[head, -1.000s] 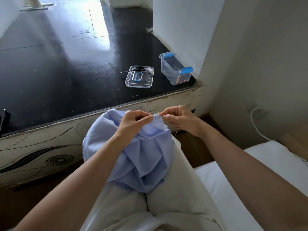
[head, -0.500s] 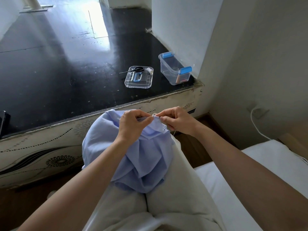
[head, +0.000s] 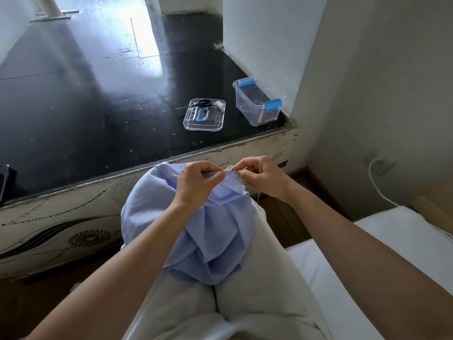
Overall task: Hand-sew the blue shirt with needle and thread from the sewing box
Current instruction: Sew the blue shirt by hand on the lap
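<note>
The blue shirt (head: 196,231) lies bunched on my lap over pale trousers. My left hand (head: 196,182) pinches its raised frayed edge between thumb and fingers. My right hand (head: 259,176) pinches at the same edge just to the right, fingertips almost touching the left hand's. The needle itself is too small to make out. A pale thread (head: 257,196) hangs down below my right hand. The clear sewing box (head: 257,101) with blue clasps stands open on the dark ledge beyond.
The box's clear lid (head: 204,116) lies left of it, with black scissors (head: 196,104) and a white spool (head: 220,104) on its far edge. A white cable (head: 377,185) runs down the right wall. A white mattress (head: 367,253) is at my right.
Both hands have stayed together at the shirt's edge. My right hand's fingers have shifted slightly at the fabric, and the view has dipped a little.
</note>
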Available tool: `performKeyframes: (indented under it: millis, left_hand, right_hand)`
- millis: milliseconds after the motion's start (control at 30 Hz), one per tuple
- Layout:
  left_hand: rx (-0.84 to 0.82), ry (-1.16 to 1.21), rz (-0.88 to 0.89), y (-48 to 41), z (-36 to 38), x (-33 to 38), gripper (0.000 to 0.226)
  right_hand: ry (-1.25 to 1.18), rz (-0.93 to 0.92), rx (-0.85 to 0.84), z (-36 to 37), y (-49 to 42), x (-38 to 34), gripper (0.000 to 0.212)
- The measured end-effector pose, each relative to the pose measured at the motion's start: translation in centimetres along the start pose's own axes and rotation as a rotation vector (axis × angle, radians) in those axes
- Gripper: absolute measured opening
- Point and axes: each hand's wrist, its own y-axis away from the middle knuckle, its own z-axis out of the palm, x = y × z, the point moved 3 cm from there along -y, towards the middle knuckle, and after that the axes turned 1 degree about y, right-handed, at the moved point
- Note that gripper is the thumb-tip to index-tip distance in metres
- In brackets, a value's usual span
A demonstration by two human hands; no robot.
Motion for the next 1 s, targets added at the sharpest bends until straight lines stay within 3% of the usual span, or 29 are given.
performKeyframes:
  millis: [467,633,767,1000]
  left_hand:
    - [-0.270,0.458,-0.322,1.2,-0.3,1.7,0.007]
    - [-0.321,0.539,-0.393,1.6,-0.4,2.2,0.029]
    - [-0.324,0.560,-0.410,1.6,-0.4,2.4,0.012]
    - [-0.339,0.596,-0.485,1.7,-0.1,1.7,0.012]
  right_hand:
    - [-0.266,0.061,-0.166,-0.9,1.1,-0.4,0.024]
    - [-0.309,0.047,-0.166,-0.5,1.0,-0.2,0.018]
    - [-0.330,0.043,-0.162,-0.3,0.9,0.0,0.016]
    - [-0.366,0.028,-0.163,0.2,0.8,-0.1,0.022]
